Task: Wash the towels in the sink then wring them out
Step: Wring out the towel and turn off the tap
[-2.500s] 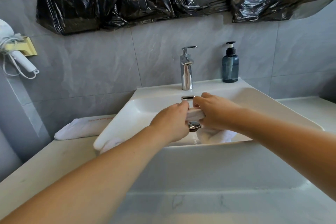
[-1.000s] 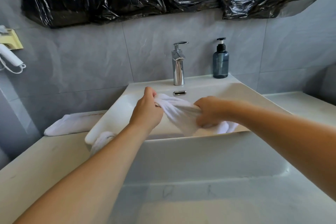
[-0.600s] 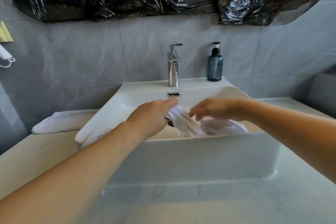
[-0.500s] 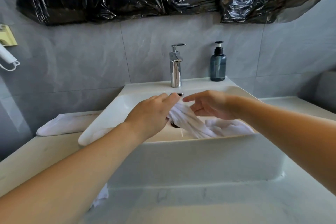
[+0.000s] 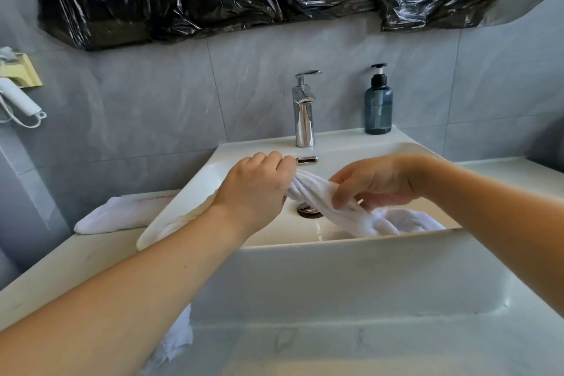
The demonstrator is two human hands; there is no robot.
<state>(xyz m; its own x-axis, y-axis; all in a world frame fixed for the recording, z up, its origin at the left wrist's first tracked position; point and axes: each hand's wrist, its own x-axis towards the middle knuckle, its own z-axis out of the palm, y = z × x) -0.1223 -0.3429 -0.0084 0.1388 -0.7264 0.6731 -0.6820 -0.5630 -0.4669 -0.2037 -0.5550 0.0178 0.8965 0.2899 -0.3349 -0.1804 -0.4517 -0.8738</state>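
Gripping one end of the twisted white towel (image 5: pixel 317 192) in my left hand (image 5: pixel 256 189), I curl my right hand (image 5: pixel 369 183) around it further along, over the sink (image 5: pixel 335 268) near the drain (image 5: pixel 309 210). Its loose end lies bunched in the basin's right side. Another towel (image 5: pixel 122 214) lies on the counter (image 5: pixel 55 268) left of the sink, and a third (image 5: pixel 171 226) drapes over its left rim.

A pale counter (image 5: pixel 351 351) ran along the grey wall. A white sink (image 5: pixel 335 272) sat on top of it. To the left of the sink, a folded white towel (image 5: pixel 122 217) lay flat on the counter. Another white cloth (image 5: pixel 175 342) lay on the counter by the sink's front left corner.
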